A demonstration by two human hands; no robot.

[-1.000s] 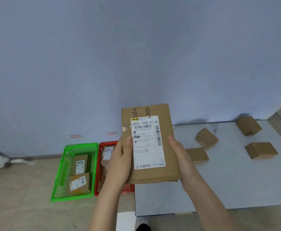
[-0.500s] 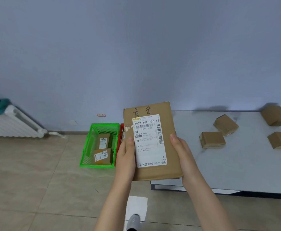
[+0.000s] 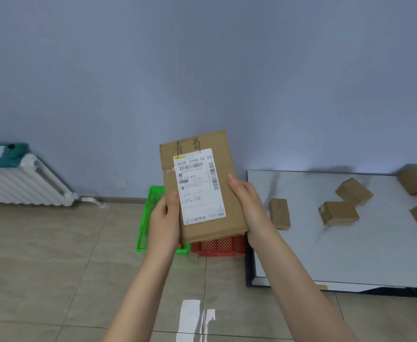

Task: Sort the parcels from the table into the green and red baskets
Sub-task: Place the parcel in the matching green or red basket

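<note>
A flat cardboard parcel [image 3: 203, 186] is held upright between both hands.

The left hand [image 3: 165, 222] and right hand [image 3: 250, 204] are pressed on its long edges, each grip closed on it. A white shipping label [image 3: 198, 185] with barcodes and handwritten characters above is shown. Below the grip, the green basket [image 3: 147, 218] and red basket [image 3: 218, 245] are partly hidden.

Held parcel [image 3: 202, 188] hides most of green basket [image 3: 144, 225] and red basket [image 3: 218, 245]; contents unseen. Label small print illegible. Counter [image 3: 350, 255] cut off at right picture edge.
</note>
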